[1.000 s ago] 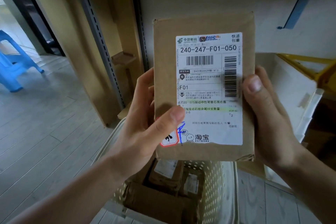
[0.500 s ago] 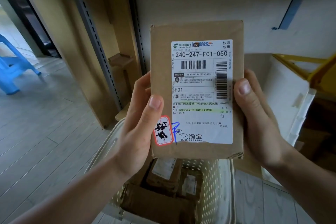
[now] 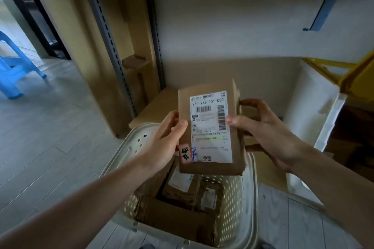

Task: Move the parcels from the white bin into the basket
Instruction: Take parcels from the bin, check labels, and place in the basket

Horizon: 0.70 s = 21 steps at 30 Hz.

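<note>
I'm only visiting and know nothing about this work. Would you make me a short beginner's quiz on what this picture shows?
1. True or false: the left hand and right hand both hold the labelled parcel.
2. What lies directly below that parcel? A) a blue stool B) the cream basket C) a yellow frame
3. Fill in: the basket already contains several brown ______.

Key: 1 true; 2 B; 3 parcels.
</note>
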Motion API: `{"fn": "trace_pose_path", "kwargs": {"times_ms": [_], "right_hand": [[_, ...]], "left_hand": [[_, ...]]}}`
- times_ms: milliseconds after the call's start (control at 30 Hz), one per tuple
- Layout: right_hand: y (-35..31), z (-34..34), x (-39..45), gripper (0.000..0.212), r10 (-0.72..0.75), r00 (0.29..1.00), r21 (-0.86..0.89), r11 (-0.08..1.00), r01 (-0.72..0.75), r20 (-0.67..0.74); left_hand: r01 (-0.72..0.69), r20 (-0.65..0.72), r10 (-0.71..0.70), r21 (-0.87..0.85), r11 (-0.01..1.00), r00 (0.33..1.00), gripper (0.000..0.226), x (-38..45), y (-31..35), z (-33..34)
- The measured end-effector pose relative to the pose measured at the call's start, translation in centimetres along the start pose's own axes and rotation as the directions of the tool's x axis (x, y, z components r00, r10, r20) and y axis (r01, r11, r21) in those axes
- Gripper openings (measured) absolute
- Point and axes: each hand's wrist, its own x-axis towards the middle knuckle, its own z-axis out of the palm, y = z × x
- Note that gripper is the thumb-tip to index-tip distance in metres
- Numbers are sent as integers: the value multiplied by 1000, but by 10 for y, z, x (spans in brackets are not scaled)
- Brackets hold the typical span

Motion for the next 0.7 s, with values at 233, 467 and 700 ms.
{"fn": "trace_pose_path", "kwargs": {"times_ms": [233,467,700], "right_hand": [[33,11,12,83,153,987,-512,845,-153,-41],[79,51,24,113,244,955,-805,525,-276,-168],[100,72,32,79,298,925,-867,365,-339,-236]], "left_hand": [[153,43,-183,382,912,982,80,21,-35,-1],[268,202,-440,554,788,875,54,36,-66,23],[341,226,-532,555,759,816,36,47,-90,33]]}}
